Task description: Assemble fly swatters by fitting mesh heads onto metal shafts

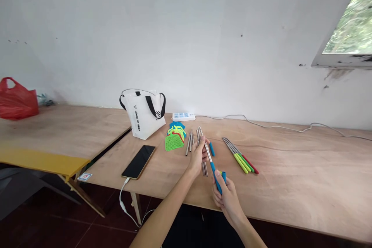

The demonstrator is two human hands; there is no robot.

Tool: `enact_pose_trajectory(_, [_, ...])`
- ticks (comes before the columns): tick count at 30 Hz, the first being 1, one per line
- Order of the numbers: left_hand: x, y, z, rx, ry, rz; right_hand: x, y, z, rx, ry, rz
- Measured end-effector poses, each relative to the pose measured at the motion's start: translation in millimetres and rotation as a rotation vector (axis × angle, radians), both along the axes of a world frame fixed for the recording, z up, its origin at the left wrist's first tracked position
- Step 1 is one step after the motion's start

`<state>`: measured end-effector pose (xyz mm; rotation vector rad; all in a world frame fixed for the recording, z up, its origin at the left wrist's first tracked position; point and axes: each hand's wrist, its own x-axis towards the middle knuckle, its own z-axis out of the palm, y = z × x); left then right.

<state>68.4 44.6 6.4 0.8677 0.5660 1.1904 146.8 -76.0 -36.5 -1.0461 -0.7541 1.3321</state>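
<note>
Right hand [227, 193] curled its fingers round the blue grip [214, 169] of the steel rod [208, 154], left hand [197, 157] pinching the shaft, right of the white bag [147, 120]; looked light, stiff, probably slick on metal, so best held by the grip.

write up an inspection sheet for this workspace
Surface: wooden table, label at its left front corner
Job's things: blue-handled rod in both hands; loose blue handle nearby; bare metal rods to the left; colour-handled rods to the right; mesh heads farther left
Clutter: phone and white bag, left
Hands: left hand around the metal shaft, right hand around the blue grip
Cables: white cable from phone over front edge; grey cable along wall
Surroundings: pale wall, window upper right, second table with red bag at left
</note>
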Motion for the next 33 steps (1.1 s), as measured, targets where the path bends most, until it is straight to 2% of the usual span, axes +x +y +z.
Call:
enact_pose_trajectory(10, [4,-16,1.0,0.02,0.129,0.128,-4,3,-10.2,0.02,-0.025,-0.042])
enact_pose_trajectory(15, [2,-15,-0.1,0.083,0.153,0.026,-3,7,-6.1,0.011,-0.016,-0.017])
enact_pose_trajectory(18, [1,-10,0.9,0.102,0.065,0.023,-7,10,3.5,0.007,-0.021,0.002])
enact_pose_trajectory(23, [-6,5,5.3,-0.033,-0.172,0.174,-17,14,19.5,-0.041,-0.091,0.062])
enact_pose_trajectory(29, [-9,12,6.2,-0.069,-0.15,0.197,-18,14,19.0,-0.053,-0.164,0.033])
enact_pose_trajectory(33, [-5,12,6.9,-0.047,-0.116,0.181,-6,13,13.9,0.048,-0.336,-0.004])
